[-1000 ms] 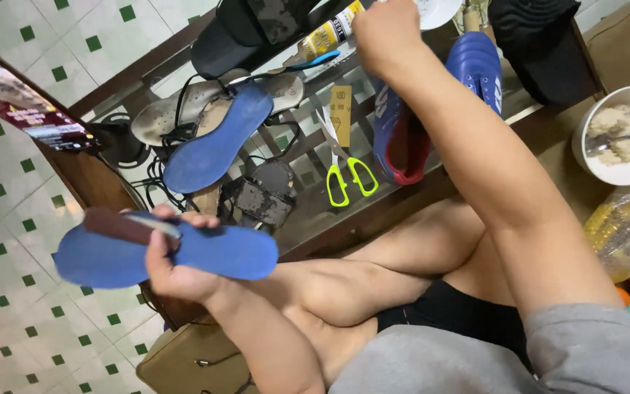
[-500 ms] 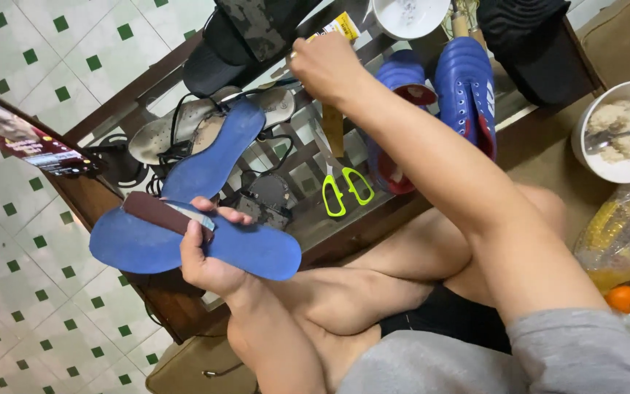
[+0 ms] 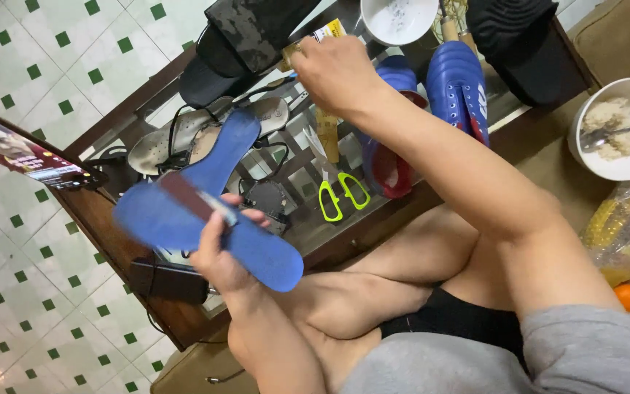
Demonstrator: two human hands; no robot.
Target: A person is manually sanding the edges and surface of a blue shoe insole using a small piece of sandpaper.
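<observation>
My left hand (image 3: 222, 252) grips a blue shoe insole (image 3: 205, 233) with a brown strip across it, holding it above my knees at the near edge of the glass-topped table (image 3: 315, 233). A second blue insole (image 3: 220, 157) lies on the table just beyond. My right hand (image 3: 333, 69) reaches out over the table, fingers closed around a small yellowish tube-like item (image 3: 322, 33) that is mostly hidden. Just right of that hand stand two blue shoes (image 3: 457, 87). Yellow-green handled scissors (image 3: 340, 193) lie on the glass below my right forearm.
Black shoes (image 3: 249, 33) and pale sandals (image 3: 162, 142) crowd the table's far left. A white bowl (image 3: 399, 18) sits at the top, another bowl with food and a spoon (image 3: 621, 131) at right. A phone (image 3: 27, 157) leans at left. Plastic bag with fruit (image 3: 628, 233) lies right.
My right hand has swung left from the blue shoes to the spot beside the black shoes. My left hand has lifted and tilted the insole slightly.
</observation>
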